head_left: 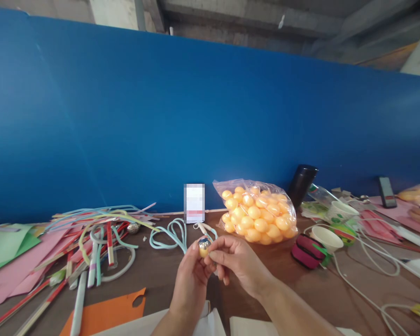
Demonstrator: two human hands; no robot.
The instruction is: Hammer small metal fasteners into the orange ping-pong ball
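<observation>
My left hand (pixel 191 275) and my right hand (pixel 236 261) meet above the brown table (pixel 161 275), fingers pinched together round one small orange ball (pixel 203 248) with a shiny silver piece on top of it. Just behind the hands lies a clear plastic bag (pixel 257 212) full of orange balls. A pale blue looped cord (pixel 171 233) lies on the table to the left of the held ball.
Coloured tubes, straws and paper sheets (pixel 91 238) pile up at the left, with an orange cutout (pixel 108 310) in front. A black cup (pixel 301 184), paper cups (pixel 327 238), a pink pouch (pixel 306 252), a phone (pixel 387 191) and white cables (pixel 364 275) crowd the right. A blue wall (pixel 210 116) backs the table.
</observation>
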